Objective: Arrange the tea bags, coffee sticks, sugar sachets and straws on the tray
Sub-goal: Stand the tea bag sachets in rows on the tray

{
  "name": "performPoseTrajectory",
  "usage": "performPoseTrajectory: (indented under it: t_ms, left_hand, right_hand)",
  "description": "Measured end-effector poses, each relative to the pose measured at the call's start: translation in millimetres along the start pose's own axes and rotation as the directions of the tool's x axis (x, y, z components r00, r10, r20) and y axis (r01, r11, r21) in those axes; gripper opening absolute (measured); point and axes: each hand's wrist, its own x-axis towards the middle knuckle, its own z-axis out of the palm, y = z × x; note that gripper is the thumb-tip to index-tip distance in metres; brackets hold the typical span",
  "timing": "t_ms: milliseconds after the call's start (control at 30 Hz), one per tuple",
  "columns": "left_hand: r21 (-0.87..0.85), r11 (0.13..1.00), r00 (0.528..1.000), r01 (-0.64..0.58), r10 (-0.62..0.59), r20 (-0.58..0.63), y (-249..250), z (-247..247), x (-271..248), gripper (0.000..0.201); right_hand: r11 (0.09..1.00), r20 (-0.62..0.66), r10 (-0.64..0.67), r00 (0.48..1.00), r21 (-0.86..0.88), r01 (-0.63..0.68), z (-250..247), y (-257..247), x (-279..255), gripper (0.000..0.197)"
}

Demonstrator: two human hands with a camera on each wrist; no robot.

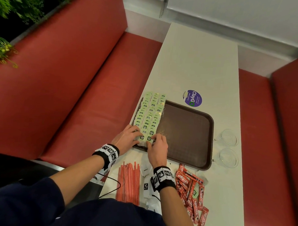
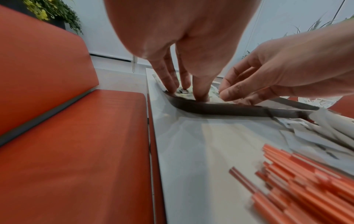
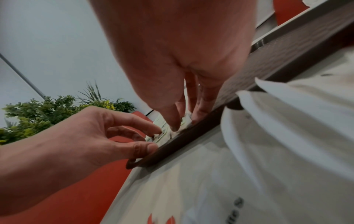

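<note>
A brown tray [image 1: 186, 134] lies on the white table. Green tea bags [image 1: 150, 111] fill its left part in three overlapping rows. My left hand [image 1: 137, 136] presses straight fingers on the nearest bags at the tray's near-left corner, and its thumb rests at the tray rim [image 3: 191, 139]. My right hand [image 1: 151, 141] pinches the nearest tea bag [image 3: 186, 119] of the right-hand row between thumb and fingers. Red-striped straws [image 1: 129, 181], white sugar sachets [image 1: 146, 180] and red coffee sticks [image 1: 191, 195] lie on the table in front of the tray.
Two clear glass cups [image 1: 228, 137] [image 1: 227, 157] stand right of the tray. A purple round sticker [image 1: 193, 98] is behind it. Red bench seats [image 1: 78, 93] flank the table. The tray's right part is bare.
</note>
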Motion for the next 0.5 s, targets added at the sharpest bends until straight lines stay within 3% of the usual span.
performPoseTrajectory:
  t_ms: [267,500]
  left_hand:
    - [-0.021,1.0,0.999,-0.018,0.017,-0.045,17,-15,-7,0.036]
    - [-0.336,0.941,0.993,-0.034,-0.006,-0.116,56,-28,-45,0.015]
  right_hand:
    - [0.999,-0.024,-0.005,1.0,0.048,0.006,-29,-5,-1,0.018]
    - [0.933,-0.22,0.101,0.97,0.36,-0.016,-129,14,-41,0.003]
